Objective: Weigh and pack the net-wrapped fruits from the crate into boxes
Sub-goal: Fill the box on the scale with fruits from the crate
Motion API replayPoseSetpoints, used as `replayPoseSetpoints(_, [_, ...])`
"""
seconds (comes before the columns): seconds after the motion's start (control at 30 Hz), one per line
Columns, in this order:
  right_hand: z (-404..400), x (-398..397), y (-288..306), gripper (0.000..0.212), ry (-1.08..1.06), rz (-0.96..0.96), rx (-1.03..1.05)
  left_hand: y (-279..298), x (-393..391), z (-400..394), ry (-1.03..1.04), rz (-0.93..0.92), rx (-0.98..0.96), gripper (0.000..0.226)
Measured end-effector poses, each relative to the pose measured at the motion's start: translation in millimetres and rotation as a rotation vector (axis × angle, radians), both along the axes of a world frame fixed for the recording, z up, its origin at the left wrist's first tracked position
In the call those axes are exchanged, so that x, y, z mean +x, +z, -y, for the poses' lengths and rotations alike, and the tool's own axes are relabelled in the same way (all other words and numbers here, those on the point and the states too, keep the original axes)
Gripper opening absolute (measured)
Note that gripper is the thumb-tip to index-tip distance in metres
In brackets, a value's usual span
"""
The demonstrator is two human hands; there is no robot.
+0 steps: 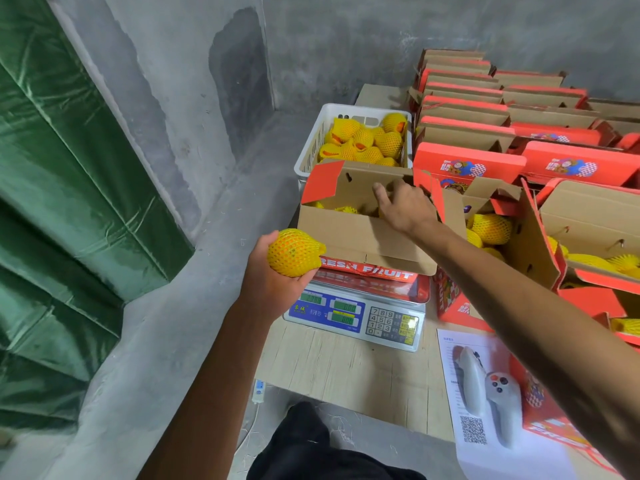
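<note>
The left hand (273, 271) cups one yellow foam-net-wrapped fruit (294, 252), fingers curled beneath it, held just left of the open brown-and-red cardboard box (360, 237). That box sits on the white electronic scale with green displays (356, 315), which stands on the pale wooden counter (346, 368) below the left fingers. The right hand (405, 206) reaches over the box's opening, fingers spread and loose, holding nothing. Beyond the right fingers stands the white plastic crate (313, 147) of net-wrapped fruits (367, 143). To their right lie more red cardboard boxes (575, 164).
</note>
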State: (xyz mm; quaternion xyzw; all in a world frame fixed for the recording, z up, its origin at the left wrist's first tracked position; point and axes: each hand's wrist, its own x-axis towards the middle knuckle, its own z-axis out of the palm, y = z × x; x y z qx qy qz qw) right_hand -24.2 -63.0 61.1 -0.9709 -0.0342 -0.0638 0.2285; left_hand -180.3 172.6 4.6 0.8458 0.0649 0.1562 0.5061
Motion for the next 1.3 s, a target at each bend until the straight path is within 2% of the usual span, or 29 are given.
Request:
replayPoseSetpoints(0.3, [-7.4, -10.5, 5.9, 0.053, 0.138, 0.065, 0.011, 1.5, -3.5, 1.3, -0.006, 0.013, -0.011, 0.08])
replayPoseSetpoints(0.43, [-13.1, -17.9, 12.7, 0.051, 0.313, 0.153, 0.089, -1.3, -2.4, 0.9, 0.002, -0.022, -0.037, 0.087])
replayPoseSetpoints(0.47, [-16.4, -21.2, 15.8, 0.051, 0.373, 0.171, 0.113, 1.5, -0.4, 4.1, 0.011, -0.046, -0.097, 0.091])
replayPoseSetpoints(0.5, [-20.5, -25.9, 19.5, 0.051, 0.439, 0.186, 0.131, 7.2, -0.2, 7.7, 0.002, -0.079, -0.19, 0.094])
replayPoseSetpoints(0.53, [-25.3, -30.8, 23.3, 0.051, 0.501, 0.194, 0.148, 13.7, 1.6, 12.4, -0.015, -0.096, -0.388, 0.092])
replayPoseSetpoints(0.63, [-38.7, -45.0, 31.2, 0.047, 0.655, 0.144, 0.246, 45.3, 5.7, 27.3, -0.083, -0.195, -1.244, 0.067])
replayPoseSetpoints(0.67, [-42.0, -48.3, 31.6, 0.048, 0.686, 0.117, 0.261, 49.4, 8.9, 26.9, -0.121, -0.238, -1.469, 0.07])
replayPoseSetpoints(0.73, [-45.8, -51.2, 29.7, 0.059, 0.705, 0.068, 0.225, 55.8, 12.9, 27.4, -0.21, -0.311, -1.675, 0.081])
replayPoseSetpoints(0.83, [-41.7, -46.9, 28.1, 0.077, 0.658, 0.026, 0.181, 55.7, 15.6, 28.9, -0.265, -0.325, -1.741, 0.086])
replayPoseSetpoints(0.93, [-30.5, -35.8, 33.3, 0.075, 0.539, 0.029, 0.19, 54.7, 18.8, 32.8, -0.251, -0.316, -1.743, 0.088])
replayPoseSetpoints(1.0, [-27.2, -28.6, 35.5, 0.07, 0.382, 0.086, 0.161, 56.1, 21.7, 33.6, -0.215, -0.299, -1.772, 0.083])
replayPoseSetpoints(1.07, [-27.9, -22.5, 34.9, 0.066, 0.254, 0.14, 0.057, 56.3, 21.7, 34.1, -0.189, -0.313, -1.768, 0.079])
replayPoseSetpoints(1.2, [-22.6, -11.7, 34.7, 0.069, 0.147, 0.156, -0.084, 47.9, 17.8, 31.5, -0.191, -0.34, -1.731, 0.076])
replayPoseSetpoints(1.3, [-12.4, -4.7, 29.1, 0.068, 0.153, 0.117, -0.336, 39.2, 14.7, 28.7, -0.17, -0.345, -1.7, 0.073])
